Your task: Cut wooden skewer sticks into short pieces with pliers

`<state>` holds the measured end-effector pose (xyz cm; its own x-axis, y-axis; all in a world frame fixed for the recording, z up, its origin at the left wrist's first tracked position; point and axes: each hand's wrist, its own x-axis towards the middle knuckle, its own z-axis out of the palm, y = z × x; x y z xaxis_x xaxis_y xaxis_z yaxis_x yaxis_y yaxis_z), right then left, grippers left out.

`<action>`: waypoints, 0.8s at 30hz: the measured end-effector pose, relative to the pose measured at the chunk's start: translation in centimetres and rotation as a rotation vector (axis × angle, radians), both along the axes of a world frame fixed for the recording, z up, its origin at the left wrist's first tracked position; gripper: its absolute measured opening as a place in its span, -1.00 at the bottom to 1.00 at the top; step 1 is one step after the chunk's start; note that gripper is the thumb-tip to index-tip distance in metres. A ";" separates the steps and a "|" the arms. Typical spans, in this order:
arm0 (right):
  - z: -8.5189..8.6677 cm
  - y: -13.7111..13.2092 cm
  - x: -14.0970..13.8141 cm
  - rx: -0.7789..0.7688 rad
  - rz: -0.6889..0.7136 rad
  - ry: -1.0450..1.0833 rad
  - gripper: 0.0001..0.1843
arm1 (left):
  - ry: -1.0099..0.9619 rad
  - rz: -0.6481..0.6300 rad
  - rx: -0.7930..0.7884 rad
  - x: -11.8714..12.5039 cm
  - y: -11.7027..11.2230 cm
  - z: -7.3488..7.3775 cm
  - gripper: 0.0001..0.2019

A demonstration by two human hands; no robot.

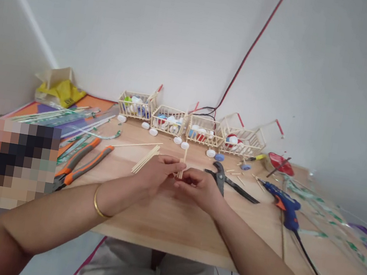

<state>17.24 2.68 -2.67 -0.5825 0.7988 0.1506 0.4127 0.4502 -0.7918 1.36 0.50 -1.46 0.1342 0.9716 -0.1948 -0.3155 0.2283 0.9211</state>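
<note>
Close together over the middle of the wooden table, both my hands work on a few thin wooden sticks (181, 169) that stand upright. My left hand (160, 171) pinches the sticks between thumb and fingers from the left side. From the right, my right hand (196, 186) is closed with its fingertips at the lower end of the same sticks. One stick rises higher than the others. Just left of my left hand lies a loose bundle of wooden sticks (145, 159). A dark cutting tool (219, 176) rests right behind my right hand.
Several small stick-built carts (135, 113) with white or blue wheels line the wall side. Orange-handled pliers (77, 162) lie left; a blue glue gun (284, 202) with a trailing cord lies right. Plastic wrappers (329, 202) spread at the right edge, and a yellow bag (61, 91) sits back left.
</note>
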 end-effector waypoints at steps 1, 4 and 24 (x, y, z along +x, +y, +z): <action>0.0 0.0 0.1 0.047 0.004 -0.012 -0.79 | -0.014 0.003 -0.018 0.0 0.1 0.0 -0.76; 0.2 0.1 0.2 0.152 -0.007 -0.034 -0.85 | -0.047 0.015 -0.037 -0.2 0.3 0.1 -0.76; 1.7 0.9 0.9 -0.096 -0.054 0.233 -0.72 | 0.672 -0.115 0.290 -0.4 -0.3 0.5 -0.76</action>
<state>18.14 3.55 -0.93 -0.4967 0.8451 0.1975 0.2352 0.3501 -0.9067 0.96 0.18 -0.93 0.1805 0.9835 -0.0087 0.3487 -0.0557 0.9356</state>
